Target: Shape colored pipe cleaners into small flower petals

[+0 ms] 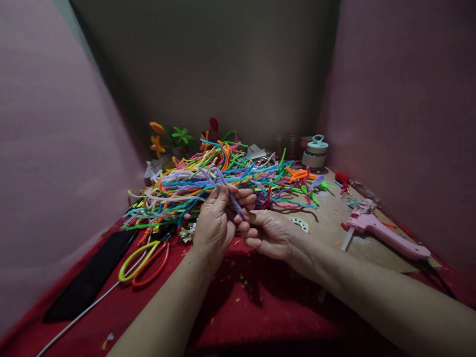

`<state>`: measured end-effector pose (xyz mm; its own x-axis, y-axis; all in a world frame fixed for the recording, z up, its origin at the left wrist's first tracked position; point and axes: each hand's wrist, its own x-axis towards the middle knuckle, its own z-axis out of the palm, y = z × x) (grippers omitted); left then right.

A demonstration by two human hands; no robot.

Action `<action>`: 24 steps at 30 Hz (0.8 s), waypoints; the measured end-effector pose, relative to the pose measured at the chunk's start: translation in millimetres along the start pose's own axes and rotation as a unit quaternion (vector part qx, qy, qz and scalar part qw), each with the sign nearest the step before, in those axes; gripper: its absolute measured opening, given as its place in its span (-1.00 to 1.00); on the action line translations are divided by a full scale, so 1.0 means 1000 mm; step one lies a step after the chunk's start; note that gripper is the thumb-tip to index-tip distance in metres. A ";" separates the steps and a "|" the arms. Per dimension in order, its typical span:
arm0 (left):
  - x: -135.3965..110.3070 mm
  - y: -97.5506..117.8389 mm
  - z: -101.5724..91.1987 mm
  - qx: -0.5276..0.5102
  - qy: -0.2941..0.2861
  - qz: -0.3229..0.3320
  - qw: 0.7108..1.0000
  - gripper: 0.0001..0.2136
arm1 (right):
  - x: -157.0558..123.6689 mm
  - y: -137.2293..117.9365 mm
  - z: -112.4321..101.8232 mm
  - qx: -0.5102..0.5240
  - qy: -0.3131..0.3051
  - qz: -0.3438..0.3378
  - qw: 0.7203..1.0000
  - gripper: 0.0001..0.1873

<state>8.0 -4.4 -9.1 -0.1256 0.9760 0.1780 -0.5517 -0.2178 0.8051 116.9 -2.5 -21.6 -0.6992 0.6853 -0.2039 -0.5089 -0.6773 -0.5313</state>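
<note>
**Both hands pinch one purple pipe cleaner in front of the heap**

The purple pipe cleaner is a thin, fuzzy, pale-violet stem. It is bent rather than straight, and its far end runs up and to the left into the pile of pipe cleaners. That pile is a loose tangle of blue, green, orange, pink and yellow strands.

The left hand has its fingers closed on the stem from the left, with the back of the hand towards the camera. The right hand pinches the lower end between thumb and fingertips. The two hands touch each other, and only a short stretch of the stem shows between them. The stem is held above the worktop, just at the near edge of the pile.

Scissors with yellow and red handles lie on the red cloth left of the hands. A pink glue gun rests well to the right.
</note>
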 end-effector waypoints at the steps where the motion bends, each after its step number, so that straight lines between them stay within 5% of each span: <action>1: 0.000 0.000 0.000 -0.001 -0.001 0.000 1.000 -0.85 | 0.000 0.000 0.000 -0.003 0.002 -0.002 1.000 -0.83; 13: -0.001 0.002 0.003 0.020 0.000 0.020 1.000 -0.83 | 0.001 0.003 -0.007 -0.098 0.001 -0.066 0.993 -0.84; 24: -0.007 0.012 0.001 0.196 -0.050 -0.030 0.979 -0.78 | 0.005 -0.007 -0.011 -0.159 -0.031 -0.156 0.974 -0.80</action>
<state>3.1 -13.8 -0.6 -0.0111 0.9868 0.1616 -0.1954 -0.1607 0.9675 122.7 8.6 -28.4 -0.5685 0.8209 0.0532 -0.5270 -0.3138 -0.7898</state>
